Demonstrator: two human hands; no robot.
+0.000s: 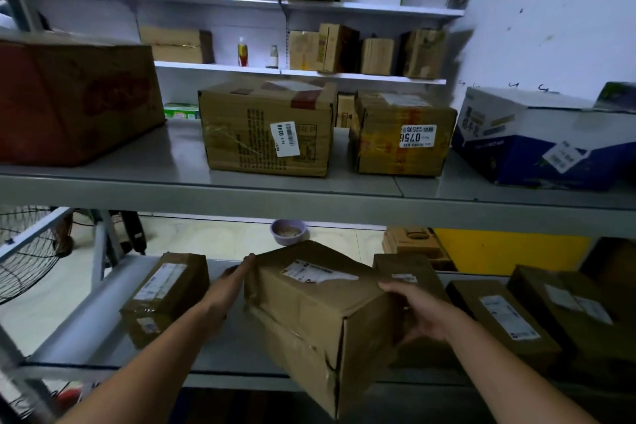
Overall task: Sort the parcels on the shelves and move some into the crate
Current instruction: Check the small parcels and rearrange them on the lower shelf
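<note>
A dented cardboard parcel (309, 313) is held tilted over the lower shelf (220, 354), its near corner past the front edge. The left hand (230, 286) presses flat against its left side; the right hand (426, 315) grips its right side, thumb on top. A smaller taped box (165, 296) lies just to the left

Head camera looks forward and down, close over the grey shelves (309, 193).

Forearms angle in from 7 and 5 o'clock. Left hand (229, 289) flat, fingers straight, pressing the parcel (309, 313) side; right hand (418, 315) curls round the opposite side.
</note>
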